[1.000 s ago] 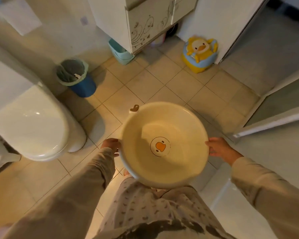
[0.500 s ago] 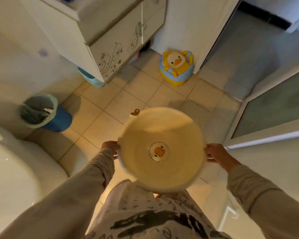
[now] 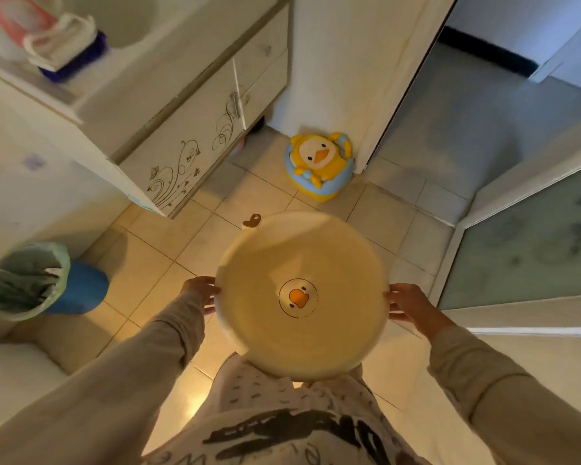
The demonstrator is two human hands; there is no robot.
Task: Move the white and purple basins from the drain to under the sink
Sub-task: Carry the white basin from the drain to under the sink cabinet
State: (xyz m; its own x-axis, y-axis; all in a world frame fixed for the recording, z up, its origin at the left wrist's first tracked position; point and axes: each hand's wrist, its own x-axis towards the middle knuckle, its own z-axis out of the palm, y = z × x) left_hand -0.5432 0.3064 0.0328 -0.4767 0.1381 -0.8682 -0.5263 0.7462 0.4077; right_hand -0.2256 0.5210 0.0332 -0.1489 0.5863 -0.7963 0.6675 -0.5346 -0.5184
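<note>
Both hands hold the basin (image 3: 302, 293) level above the floor (image 3: 168, 250). Left grip (image 3: 200, 290) clasps one rim — right grip (image 3: 405, 305) the opposite.

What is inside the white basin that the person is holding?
The white basin looks empty: only a printed duck face shows on its bottom. The left hand and right hand hold its rim. Whatever is directly beneath the basin is hidden by it.

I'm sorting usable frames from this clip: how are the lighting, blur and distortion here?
Head view: warm, dim light with a floor glare patch; the doorway looks cooler blue. Slight motion blur softens the basin rim, both hands and the bin. Wide-angle distortion bends the cabinet edges.
</note>
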